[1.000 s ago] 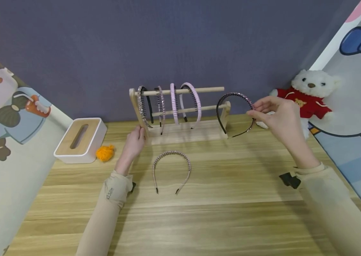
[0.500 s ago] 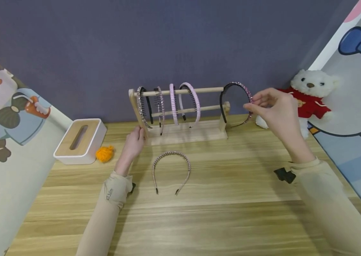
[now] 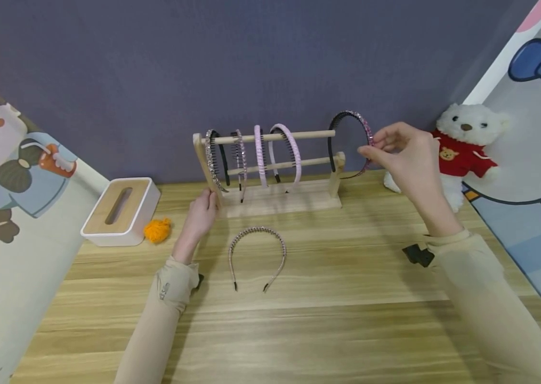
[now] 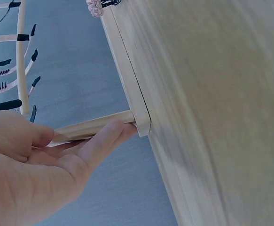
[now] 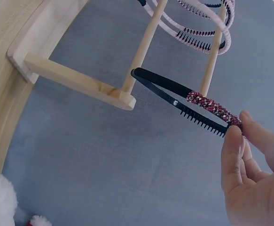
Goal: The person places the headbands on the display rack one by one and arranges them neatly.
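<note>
In the head view my left hand (image 3: 201, 216) grips the left post of a wooden headband rack (image 3: 280, 202); the left wrist view shows thumb and fingers around that post (image 4: 97, 126). My right hand (image 3: 406, 154) pinches a black toothed headband (image 5: 214, 107) with pink-red beads by its beaded side. It is held up at the rack's right side, beside the free end of the upper bar (image 3: 315, 135); whether the bar end is inside its loop I cannot tell. On the rack hang a silvery beaded headband (image 3: 210, 157), a thin pinkish one (image 3: 243, 160) and two pale pink ones (image 3: 294, 146).
A thin beaded headband (image 3: 257, 230) lies on the table in front of the rack. To the left are a white tissue box (image 3: 138, 224) with a wooden lid and an orange yarn ball (image 3: 157, 230). A white teddy bear (image 3: 467, 125) in red sits at right, by the wall.
My right hand has raised the beaded black headband and moved it slightly left, toward the end of the rack's upper bar. The left hand has stayed on the post.
</note>
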A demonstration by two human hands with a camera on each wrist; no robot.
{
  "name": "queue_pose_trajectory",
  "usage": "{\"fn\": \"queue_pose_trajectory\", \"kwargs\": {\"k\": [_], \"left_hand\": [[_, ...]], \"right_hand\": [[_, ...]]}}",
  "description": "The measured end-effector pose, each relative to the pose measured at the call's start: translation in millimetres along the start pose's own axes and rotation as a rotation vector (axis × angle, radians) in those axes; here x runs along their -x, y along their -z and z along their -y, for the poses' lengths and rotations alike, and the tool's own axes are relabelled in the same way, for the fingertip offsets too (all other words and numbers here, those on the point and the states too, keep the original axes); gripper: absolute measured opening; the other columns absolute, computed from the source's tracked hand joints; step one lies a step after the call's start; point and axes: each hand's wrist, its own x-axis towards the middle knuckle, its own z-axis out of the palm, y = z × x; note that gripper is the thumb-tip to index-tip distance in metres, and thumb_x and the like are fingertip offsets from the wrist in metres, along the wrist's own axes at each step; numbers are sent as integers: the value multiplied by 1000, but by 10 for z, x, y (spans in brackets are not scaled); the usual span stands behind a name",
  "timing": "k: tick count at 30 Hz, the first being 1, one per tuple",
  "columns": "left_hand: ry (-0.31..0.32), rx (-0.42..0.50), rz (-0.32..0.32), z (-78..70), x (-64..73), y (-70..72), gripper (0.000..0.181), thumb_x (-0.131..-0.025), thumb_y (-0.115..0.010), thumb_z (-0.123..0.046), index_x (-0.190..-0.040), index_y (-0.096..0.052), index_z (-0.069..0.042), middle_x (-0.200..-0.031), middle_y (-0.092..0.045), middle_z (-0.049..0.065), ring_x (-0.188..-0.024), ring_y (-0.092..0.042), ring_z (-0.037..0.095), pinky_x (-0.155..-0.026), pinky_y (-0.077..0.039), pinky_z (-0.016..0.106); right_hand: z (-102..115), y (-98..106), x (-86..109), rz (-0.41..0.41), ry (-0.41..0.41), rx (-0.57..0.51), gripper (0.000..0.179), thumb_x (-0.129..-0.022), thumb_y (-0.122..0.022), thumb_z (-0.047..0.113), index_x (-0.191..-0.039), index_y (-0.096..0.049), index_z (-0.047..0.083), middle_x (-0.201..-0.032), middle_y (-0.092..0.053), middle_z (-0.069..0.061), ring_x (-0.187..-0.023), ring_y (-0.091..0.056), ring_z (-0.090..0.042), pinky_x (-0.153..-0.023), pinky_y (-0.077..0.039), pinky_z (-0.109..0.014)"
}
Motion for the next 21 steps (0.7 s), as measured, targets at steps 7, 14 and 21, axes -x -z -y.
{"fn": "queue_pose_trajectory", "kwargs": {"k": [7,14,21], "left_hand": [[51,-68,9,-336,107,44,37,-118,-33,-18,-125,-57,9,-87,-56,14,-68,-47,22,-57,-42,34],[58,-89,4,-363,109,37,34,-118,-35,-17,-124,-58,7,-87,-56,14,-68,-48,23,-58,-42,35],[61,-104,-1,-359,118,39,33,-118,-35,-17,-122,-58,7,-89,-58,15,-72,-53,28,-62,-44,39]], "right_hand": [[53,-54,-59,2,7,-3,29,-91,-90,23,-101,-74,1,-80,-69,11,-74,-62,5,-68,-44,-18],[111,-119,-123,-1,7,-30,29,-89,-91,23,-101,-74,3,-80,-70,11,-71,-62,7,-67,-44,-16],[187,-228,-164,9,-3,-53,30,-90,-90,24,-102,-74,3,-88,-77,-2,-71,-64,7,-68,-47,-14]]}}
